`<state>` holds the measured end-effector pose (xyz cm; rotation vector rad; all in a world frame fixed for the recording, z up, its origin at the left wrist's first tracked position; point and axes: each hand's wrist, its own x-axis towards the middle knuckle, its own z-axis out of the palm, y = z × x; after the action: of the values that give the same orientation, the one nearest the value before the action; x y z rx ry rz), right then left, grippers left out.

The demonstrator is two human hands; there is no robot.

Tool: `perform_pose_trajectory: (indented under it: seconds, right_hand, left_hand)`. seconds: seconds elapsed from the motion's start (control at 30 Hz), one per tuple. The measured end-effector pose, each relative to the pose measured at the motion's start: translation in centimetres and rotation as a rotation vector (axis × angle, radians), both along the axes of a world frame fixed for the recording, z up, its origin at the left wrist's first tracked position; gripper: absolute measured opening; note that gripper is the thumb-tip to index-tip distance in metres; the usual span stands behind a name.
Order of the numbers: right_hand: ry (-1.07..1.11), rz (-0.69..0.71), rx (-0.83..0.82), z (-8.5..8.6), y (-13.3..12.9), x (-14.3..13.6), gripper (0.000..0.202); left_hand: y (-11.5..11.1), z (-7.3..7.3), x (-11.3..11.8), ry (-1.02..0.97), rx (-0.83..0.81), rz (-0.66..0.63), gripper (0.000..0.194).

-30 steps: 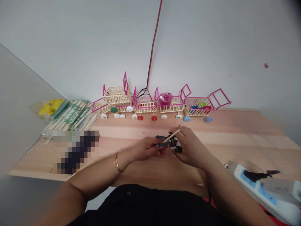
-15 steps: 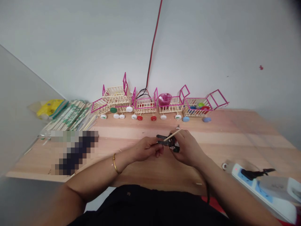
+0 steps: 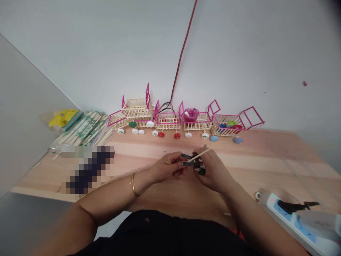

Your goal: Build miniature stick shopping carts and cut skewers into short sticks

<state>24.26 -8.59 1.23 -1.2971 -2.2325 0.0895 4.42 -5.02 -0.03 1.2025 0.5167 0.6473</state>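
My right hand (image 3: 214, 169) is wrapped around black-jawed pliers (image 3: 196, 163), which point left with the jaws apart. A thin pale wooden stick (image 3: 201, 154) slants across the jaws, its upper end lying over my right hand. My left hand (image 3: 170, 166) pinches at the stick's lower end, close beside the jaw tips; the fingers partly hide that end. Both hands are above the wooden table (image 3: 165, 195), near its front edge.
Along the wall stand several small stick-built carts (image 3: 169, 122) with pink trim and bottle-cap wheels. One holds a pink cup (image 3: 191, 115). Bundled sticks (image 3: 85, 129) and a yellow bag (image 3: 64, 119) lie at left. A power strip (image 3: 290, 217) with plugs sits at right.
The view has shifted slightly, so most things appear a little further right. Both hands keep their grip, with the stick still across the pliers' parted jaws.
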Motion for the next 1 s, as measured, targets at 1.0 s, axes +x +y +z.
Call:
perform_pose_trajectory:
  seconds: [1.0]
  right_hand:
    - [0.031,0.013,-0.055,-1.5,0.1,-0.4,0.035]
  left_hand:
    - [-0.3,-0.5,0.1,0.009,-0.112,-0.004,0.038]
